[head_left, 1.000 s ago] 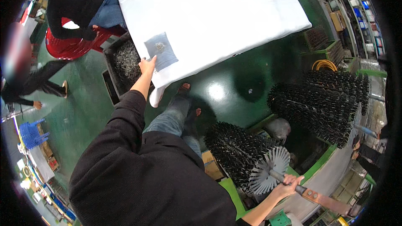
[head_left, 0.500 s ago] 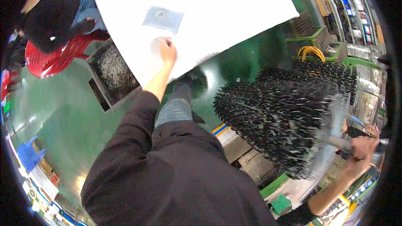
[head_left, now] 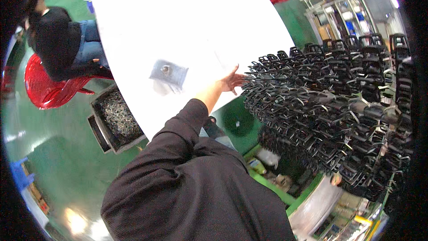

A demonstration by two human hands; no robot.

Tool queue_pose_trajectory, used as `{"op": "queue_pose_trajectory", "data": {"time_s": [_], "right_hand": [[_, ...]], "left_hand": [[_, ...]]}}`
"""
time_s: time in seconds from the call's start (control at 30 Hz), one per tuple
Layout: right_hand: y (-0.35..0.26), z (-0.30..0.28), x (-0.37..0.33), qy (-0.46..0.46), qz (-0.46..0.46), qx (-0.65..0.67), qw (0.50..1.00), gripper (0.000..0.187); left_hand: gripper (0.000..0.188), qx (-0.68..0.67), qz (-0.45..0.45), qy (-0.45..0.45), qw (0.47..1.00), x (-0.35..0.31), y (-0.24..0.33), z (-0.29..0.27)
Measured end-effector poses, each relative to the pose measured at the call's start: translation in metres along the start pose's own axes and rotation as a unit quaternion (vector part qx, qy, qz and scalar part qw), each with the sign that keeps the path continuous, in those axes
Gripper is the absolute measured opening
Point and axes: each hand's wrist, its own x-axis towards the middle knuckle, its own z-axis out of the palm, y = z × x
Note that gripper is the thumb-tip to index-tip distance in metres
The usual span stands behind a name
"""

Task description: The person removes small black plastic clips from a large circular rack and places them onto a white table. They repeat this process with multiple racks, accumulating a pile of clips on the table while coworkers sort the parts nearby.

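Black clustered parts (head_left: 321, 111) | left hand (head_left: 231, 81) splayed at their edge | white table (head_left: 187, 22)

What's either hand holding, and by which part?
Left hand is open beside the rack of black clips, no hold visible; right hand is hidden, hold can't be told.

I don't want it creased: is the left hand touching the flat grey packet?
Apart. The head view shows bare white table between the left hand and the flat grey packet.

Free tabletop (head_left: 187, 22) left of black stack (head_left: 312, 116)
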Motion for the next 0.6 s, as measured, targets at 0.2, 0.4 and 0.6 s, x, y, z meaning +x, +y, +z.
{"op": "queue_pose_trajectory", "data": {"time_s": [0.2,0.4,0.6], "right_hand": [[0.028,0.090,0.060,-0.175,-0.011,0.113,0.978,0.026],[0.019,0.189,0.109,-0.344,-0.043,0.202,0.916,0.025],[-0.020,0.276,0.142,-0.468,-0.075,0.267,0.839,0.024]], "left_hand": [[0.073,-0.076,0.163,0.111,0.977,-0.080,0.059,-0.055],[0.068,-0.112,0.302,0.231,0.918,-0.212,0.039,-0.108],[0.083,-0.192,0.357,0.378,0.833,-0.262,-0.014,-0.128]]}}
